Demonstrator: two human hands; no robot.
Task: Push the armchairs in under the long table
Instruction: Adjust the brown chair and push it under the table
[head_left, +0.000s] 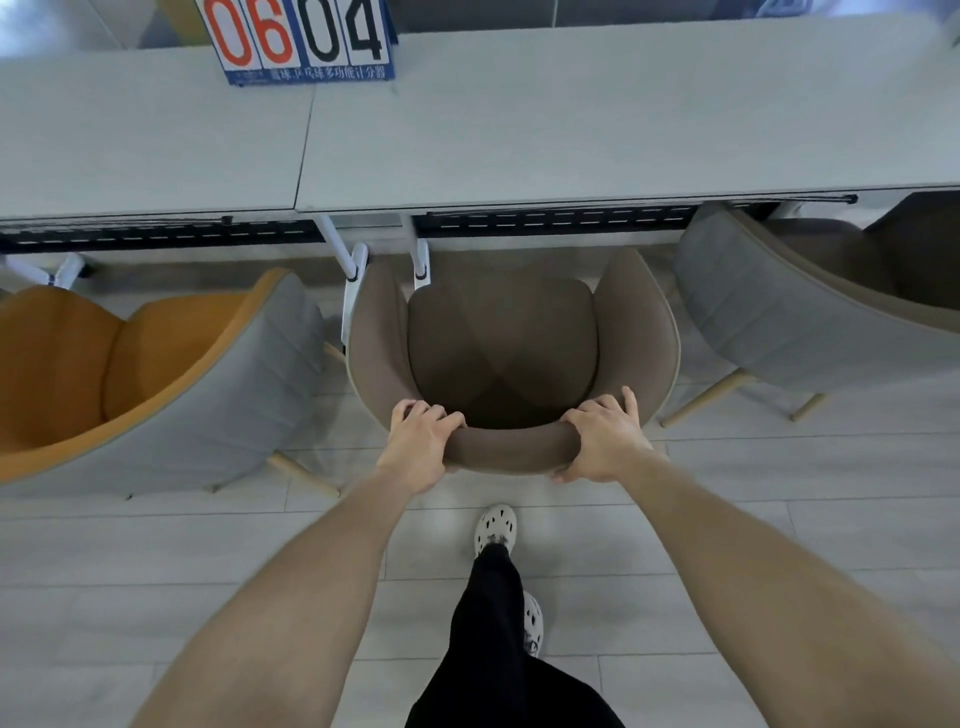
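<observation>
Beyond both hands: long pale grey table (571, 130), its near edge running across the view. Between the hands and that edge: brown fabric tub armchair (504, 338), arm tips close to the table's white legs, seat wholly on the near side of the top. Left of the left hand: orange-seated armchair with grey shell (182, 374), angled, out from the table. Right of the right hand: grey-shelled brown armchair (779, 312), far end reaching under the table edge. Far beyond the left hand, on the table: blue flip scoreboard (301, 41) reading 06 04. Left hand (421, 441) and right hand (605, 441) each clasp the brown armchair's curved back rim, fingers curled over it. Below the hands: white perforated clog (496, 530).
</observation>
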